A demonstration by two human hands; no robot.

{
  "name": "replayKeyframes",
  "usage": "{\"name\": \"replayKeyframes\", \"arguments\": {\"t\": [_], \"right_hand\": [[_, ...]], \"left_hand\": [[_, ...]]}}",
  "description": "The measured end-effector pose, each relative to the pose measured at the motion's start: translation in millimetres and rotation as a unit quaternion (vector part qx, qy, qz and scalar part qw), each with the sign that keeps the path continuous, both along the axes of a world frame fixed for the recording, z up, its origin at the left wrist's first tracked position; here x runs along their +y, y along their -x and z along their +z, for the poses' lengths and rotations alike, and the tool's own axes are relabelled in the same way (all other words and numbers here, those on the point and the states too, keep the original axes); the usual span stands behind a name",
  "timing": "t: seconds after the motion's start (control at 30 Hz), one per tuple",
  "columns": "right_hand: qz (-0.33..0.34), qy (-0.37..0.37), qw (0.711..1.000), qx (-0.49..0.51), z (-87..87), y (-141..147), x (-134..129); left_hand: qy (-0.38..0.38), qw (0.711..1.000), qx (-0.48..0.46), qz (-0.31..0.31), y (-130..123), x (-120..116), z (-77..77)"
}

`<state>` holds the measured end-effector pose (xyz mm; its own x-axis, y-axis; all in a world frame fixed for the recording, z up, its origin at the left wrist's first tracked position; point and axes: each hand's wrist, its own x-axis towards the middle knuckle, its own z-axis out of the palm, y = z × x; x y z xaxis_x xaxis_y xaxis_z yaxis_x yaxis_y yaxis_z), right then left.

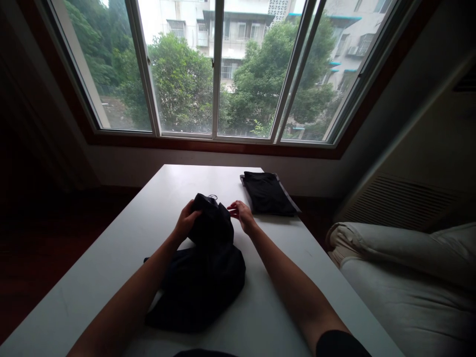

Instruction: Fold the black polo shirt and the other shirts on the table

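Note:
A dark garment (208,277) lies bunched on the white table (122,248), its far end raised and gathered. A thin dark loop of cord (213,197) sticks up at that end. My left hand (186,220) grips the raised part from the left, thumb on the near side and the other fingers partly hidden by the cloth. To the right of the same part is my right hand (242,215), its fingers apart and reaching toward the fabric's edge; whether the fingertips touch it I cannot tell. The garment's exact kind is hard to make out in the dim light.
Folded black cloth (267,193) with grey edges lies at the table's far right edge. A pale cushioned sofa (401,267) stands to the right. Beyond the table is a wide window (215,74) above a low wall.

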<state>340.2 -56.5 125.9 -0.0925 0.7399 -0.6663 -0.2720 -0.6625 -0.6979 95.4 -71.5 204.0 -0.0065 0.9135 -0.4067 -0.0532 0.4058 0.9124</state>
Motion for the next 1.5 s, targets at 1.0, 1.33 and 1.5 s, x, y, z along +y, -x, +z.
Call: {"name": "replayKeyframes", "arguments": {"t": [1.0, 1.33, 1.5], "right_hand": [[0.304, -0.077, 0.949, -0.037, 89.3, -25.1, 31.1], [0.193, -0.314, 0.9, -0.232, 130.1, -60.6, 43.5], [0.124, -0.337, 0.861, -0.36, 135.5, -57.7, 44.6]], "left_hand": [[-0.048, 0.996, 0.05, -0.051, 10.4, 35.8, 81.0], [-0.103, 0.962, 0.249, -0.035, 22.1, 45.3, 98.7], [-0.127, 0.9, 0.411, -0.065, 19.9, 38.4, 98.9]]}}
